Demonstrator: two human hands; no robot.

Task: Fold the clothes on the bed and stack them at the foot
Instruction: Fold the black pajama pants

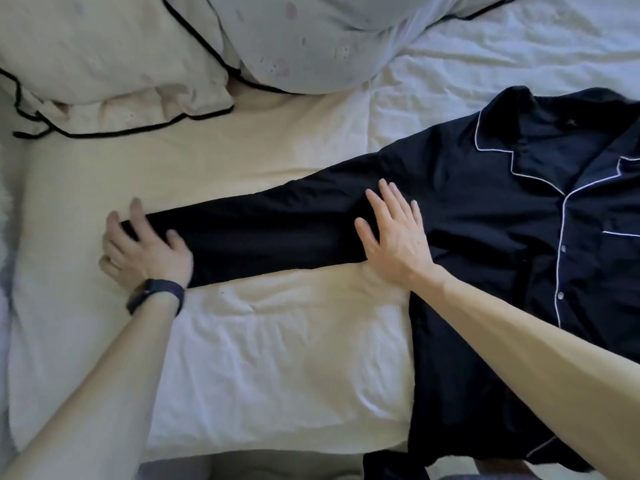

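- Left hand (145, 251), arm stretched forward, curled its fingers round the cuff of the sleeve (270, 233).
- Right hand (394, 233) lay flat on the sleeve near the shoulder, fingers straight and spread.
- The shirt (502, 237), dark, smooth and white-piped, lay buttoned and face up on the creased bed (277, 358).

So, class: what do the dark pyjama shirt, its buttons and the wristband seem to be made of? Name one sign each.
Pyjama shirt: thin woven cloth, perhaps cotton; matte navy, finely creased, lying flat.
Buttons: probably plastic; small, pale, slightly glossy.
Wristband: likely silicone or rubber; smooth, dark, snug-fitting.
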